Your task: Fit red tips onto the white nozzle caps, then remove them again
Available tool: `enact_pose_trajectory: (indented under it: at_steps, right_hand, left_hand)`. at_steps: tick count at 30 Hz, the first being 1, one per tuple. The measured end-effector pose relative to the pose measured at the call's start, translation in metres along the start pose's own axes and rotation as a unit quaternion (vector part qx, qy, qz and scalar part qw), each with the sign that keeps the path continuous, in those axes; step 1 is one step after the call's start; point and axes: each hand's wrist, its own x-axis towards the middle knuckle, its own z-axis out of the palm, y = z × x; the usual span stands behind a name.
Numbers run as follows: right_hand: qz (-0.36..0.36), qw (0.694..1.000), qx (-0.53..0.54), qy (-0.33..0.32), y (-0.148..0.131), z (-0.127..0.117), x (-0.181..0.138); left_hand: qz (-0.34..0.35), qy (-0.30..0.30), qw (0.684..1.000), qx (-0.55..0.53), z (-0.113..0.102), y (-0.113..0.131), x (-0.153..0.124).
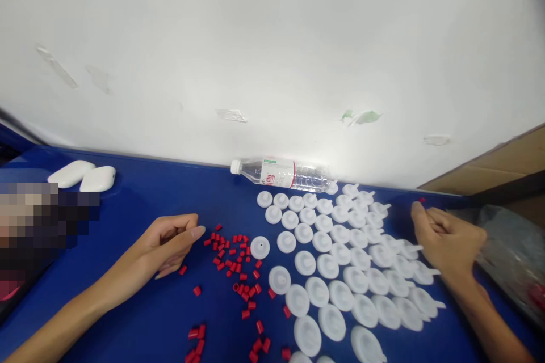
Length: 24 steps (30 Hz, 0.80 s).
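My left hand (170, 247) hovers left of a scatter of small red caps (232, 265), thumb and forefinger drawn together and the other fingers curled. Anything inside it is hidden. At the right, my right hand (447, 238) is closed in a fist, with a small red cap (421, 199) showing at the thumb tip. Between the hands lie many white round lids (327, 266), several of them with a thin nozzle pointing right. One lid (260, 247) with a small dark centre hole lies beside the red caps.
A clear plastic bottle (281, 174) lies on its side against the white wall (272, 57). Two white rounded cases (97, 178) rest at the back left of the blue table (140, 193). A clear plastic bag (511, 255) and cardboard (494, 164) are at the right. Another person is partly visible at the left edge.
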Motion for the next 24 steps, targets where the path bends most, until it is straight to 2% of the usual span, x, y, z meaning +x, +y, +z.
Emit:
enact_pose_trajectory:
  at_steps: [11, 18, 21, 24]
  right_hand:
    - [0.011, 1.000, 0.004, 0.018, 0.007, 0.001, 0.001]
    - [0.032, 0.999, 0.022, 0.009, 0.005, -0.002, -0.001]
    - [0.058, 0.996, 0.051, 0.032, -0.008, -0.012, 0.007]
    - [0.092, 0.990, 0.077, 0.068, -0.027, -0.042, 0.014]
  left_hand:
    - [0.004, -0.005, 1.000, 0.028, 0.003, 0.003, 0.000]
    - [0.040, -0.002, 0.996, 0.085, 0.011, 0.007, -0.004]
    - [0.074, 0.016, 0.990, 0.122, 0.017, 0.011, -0.005]
    - [0.115, 0.041, 0.977, 0.175, 0.021, 0.016, -0.008]
